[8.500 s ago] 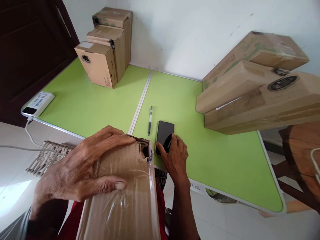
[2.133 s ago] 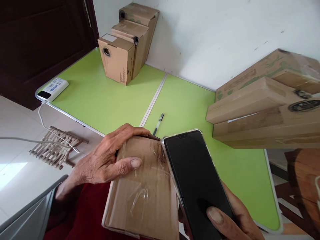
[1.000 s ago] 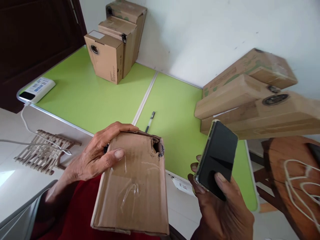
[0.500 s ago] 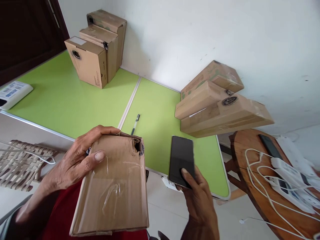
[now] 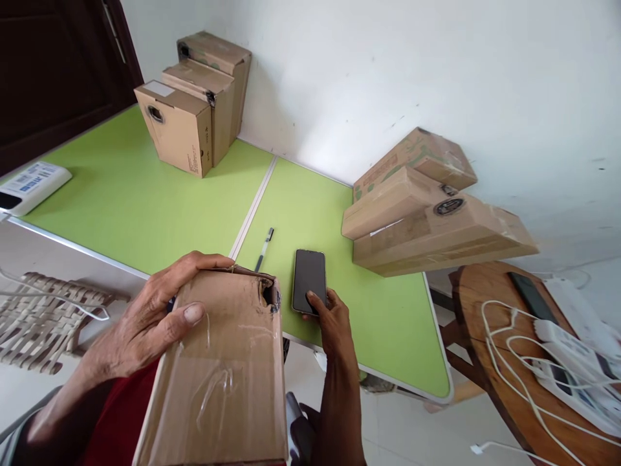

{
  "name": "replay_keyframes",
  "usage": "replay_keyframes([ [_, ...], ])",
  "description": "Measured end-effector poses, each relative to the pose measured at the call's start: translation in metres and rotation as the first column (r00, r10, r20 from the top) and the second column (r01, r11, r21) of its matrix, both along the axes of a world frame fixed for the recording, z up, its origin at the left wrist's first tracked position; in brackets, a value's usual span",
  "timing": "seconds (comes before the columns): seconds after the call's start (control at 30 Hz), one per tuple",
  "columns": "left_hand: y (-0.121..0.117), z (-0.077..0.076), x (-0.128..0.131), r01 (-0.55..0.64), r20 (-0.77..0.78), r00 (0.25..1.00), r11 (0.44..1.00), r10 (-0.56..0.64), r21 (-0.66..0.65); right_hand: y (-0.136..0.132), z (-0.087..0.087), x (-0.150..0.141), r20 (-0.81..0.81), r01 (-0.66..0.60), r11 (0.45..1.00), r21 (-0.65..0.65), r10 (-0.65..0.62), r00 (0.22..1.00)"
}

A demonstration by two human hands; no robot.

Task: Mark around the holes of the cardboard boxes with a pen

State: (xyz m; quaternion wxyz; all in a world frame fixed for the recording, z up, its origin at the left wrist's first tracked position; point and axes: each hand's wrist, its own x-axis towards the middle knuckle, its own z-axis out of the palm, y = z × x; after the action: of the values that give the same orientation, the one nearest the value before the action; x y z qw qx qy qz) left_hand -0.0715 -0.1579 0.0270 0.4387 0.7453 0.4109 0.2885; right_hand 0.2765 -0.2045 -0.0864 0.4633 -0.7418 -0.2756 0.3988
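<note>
My left hand (image 5: 155,317) grips the upper left of a brown cardboard box (image 5: 223,375), thumb on its face and fingers over the top edge. The box is held close to my body; a torn, blackened hole (image 5: 268,294) shows at its upper right corner, and strips of clear tape cross its face. With my right hand (image 5: 332,317) I hold a black smartphone (image 5: 309,278), dark screen up, thumb on its lower part. The phone is over the green table (image 5: 194,213); whether it touches the surface I cannot tell. A pen (image 5: 264,248) lies between box and phone.
Several cardboard boxes stand in two groups on the table, at the back left (image 5: 182,129) and back right (image 5: 436,226). A white device (image 5: 36,188) sits at the left edge. The round wooden table (image 5: 478,285) at right bears power strips and white cables.
My right hand has carried the phone left and forward, closer to the pen and over the table. The left hand keeps its grip on the box. The view has shifted slightly.
</note>
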Motion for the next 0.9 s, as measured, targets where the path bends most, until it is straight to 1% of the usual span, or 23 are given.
replay_keyframes([
  [0.1,-0.004,0.001,0.001,-0.041,-0.006,0.999,0.999,0.041,-0.017,0.007,-0.002,0.001,0.194,-0.029,0.997,-0.066,0.041,0.98],
  [0.2,-0.005,0.0,0.001,-0.039,-0.027,0.999,0.999,0.038,-0.004,0.015,-0.003,0.001,0.378,-0.038,0.992,-0.118,0.081,0.922],
  [0.27,-0.004,-0.001,0.0,-0.027,-0.026,0.999,1.0,0.027,0.007,0.019,-0.005,-0.001,0.462,-0.036,0.989,-0.142,0.099,0.881],
  [0.4,-0.004,-0.003,-0.001,-0.001,0.002,1.0,1.0,0.001,0.011,0.025,-0.011,-0.009,0.581,-0.031,0.981,-0.194,0.14,0.802],
  [0.47,-0.005,-0.002,0.0,-0.016,0.006,1.0,1.0,0.017,-0.016,0.027,-0.015,-0.014,0.625,-0.023,0.974,-0.227,0.164,0.763],
  [0.53,-0.008,0.0,0.002,-0.057,0.005,0.998,0.998,0.057,-0.041,0.028,-0.018,-0.019,0.658,-0.006,0.966,-0.26,0.182,0.731],
  [0.63,-0.01,0.001,0.005,-0.092,0.009,0.996,0.995,0.093,-0.042,0.029,-0.019,-0.027,0.685,0.013,0.955,-0.295,0.202,0.7],
  [0.8,-0.008,0.001,0.005,-0.074,0.007,0.997,0.997,0.074,-0.022,0.034,-0.016,-0.041,0.69,0.011,0.954,-0.301,0.21,0.693],
  [0.9,-0.007,-0.001,0.002,-0.07,0.022,0.997,0.997,0.07,-0.033,0.029,-0.007,-0.043,0.671,-0.013,0.964,-0.264,0.193,0.716],
])
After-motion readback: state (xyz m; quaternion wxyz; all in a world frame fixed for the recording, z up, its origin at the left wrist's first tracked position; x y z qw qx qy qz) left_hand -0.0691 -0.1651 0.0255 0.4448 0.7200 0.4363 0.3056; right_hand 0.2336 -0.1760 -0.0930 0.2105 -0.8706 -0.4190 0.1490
